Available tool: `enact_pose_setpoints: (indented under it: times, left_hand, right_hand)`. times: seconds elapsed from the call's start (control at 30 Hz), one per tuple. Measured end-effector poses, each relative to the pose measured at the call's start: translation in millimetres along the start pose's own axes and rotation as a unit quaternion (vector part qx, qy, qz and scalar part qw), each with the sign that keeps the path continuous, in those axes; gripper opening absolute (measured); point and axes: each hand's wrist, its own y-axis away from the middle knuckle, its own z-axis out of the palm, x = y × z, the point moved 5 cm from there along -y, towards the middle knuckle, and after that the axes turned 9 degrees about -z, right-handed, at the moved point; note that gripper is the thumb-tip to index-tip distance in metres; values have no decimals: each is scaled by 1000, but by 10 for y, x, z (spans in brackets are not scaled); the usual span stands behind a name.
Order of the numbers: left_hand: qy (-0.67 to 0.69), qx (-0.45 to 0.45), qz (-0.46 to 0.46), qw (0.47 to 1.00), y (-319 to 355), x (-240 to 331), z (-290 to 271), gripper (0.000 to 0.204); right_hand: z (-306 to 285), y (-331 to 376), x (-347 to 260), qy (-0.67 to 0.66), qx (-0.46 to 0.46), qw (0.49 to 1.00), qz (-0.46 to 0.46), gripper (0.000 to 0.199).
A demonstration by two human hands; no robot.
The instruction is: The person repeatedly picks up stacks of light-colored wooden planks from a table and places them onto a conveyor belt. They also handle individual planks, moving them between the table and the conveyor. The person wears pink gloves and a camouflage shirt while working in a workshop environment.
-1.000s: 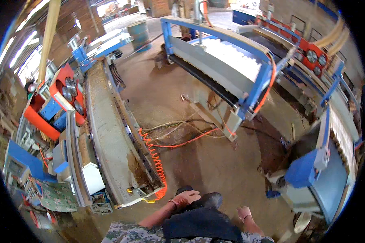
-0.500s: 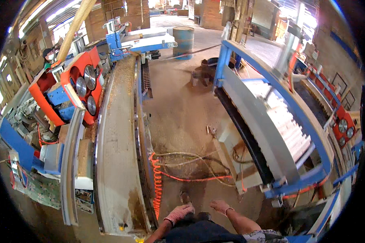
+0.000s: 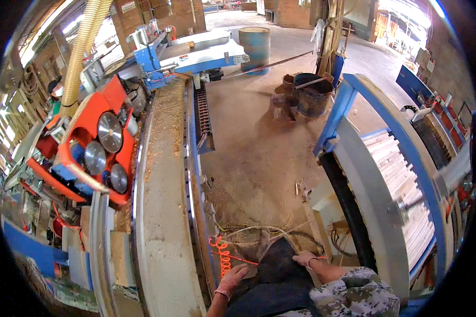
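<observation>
My left hand (image 3: 232, 279), in a pinkish glove, hangs low beside the long machine bed, its fingers loosely bent with nothing seen in them. Across the dark apron (image 3: 277, 274) at my front, my right hand (image 3: 304, 259) is near the apron's right edge, also gloved at the wrist and loosely bent. No object shows in it. To my left runs the long grey machine bed (image 3: 166, 232), strewn with sawdust at its far part. Beyond its left side stands an orange saw unit (image 3: 82, 132) with several round blades.
A blue frame (image 3: 394, 119) on the right surrounds stacked pale wood strips (image 3: 388, 158). An orange coiled hose (image 3: 225, 259) and other hoses lie on the floor ahead. Farther off stand dark tubs (image 3: 313, 98) and a blue drum (image 3: 255, 50). Another person (image 3: 55, 90) is at the far left.
I have moved forward along the bed, so the saw unit, drum and tubs look nearer. Both hands have shifted, the right one now closer to the apron. Neither has picked anything up.
</observation>
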Motion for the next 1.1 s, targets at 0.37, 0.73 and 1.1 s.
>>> enact_pose_setpoints:
  times: [0.37, 0.73, 1.1]
  left_hand:
    - [-37, 4, 31, 999, -2341, 2640, -839, 56]
    - [-82, 37, 116, 989, -4230, 5057, -1799, 51]
    - [70, -8, 74, 995, -6567, 7607, -3065, 44]
  right_hand:
    - [-2748, -2091, -2972, 166, 8, 965, -205, 68]
    - [-5259, -3230, -5077, 230, 8, 878, -420, 59]
    - [-8104, -5513, -4857, -195, 197, 934, -226, 50]
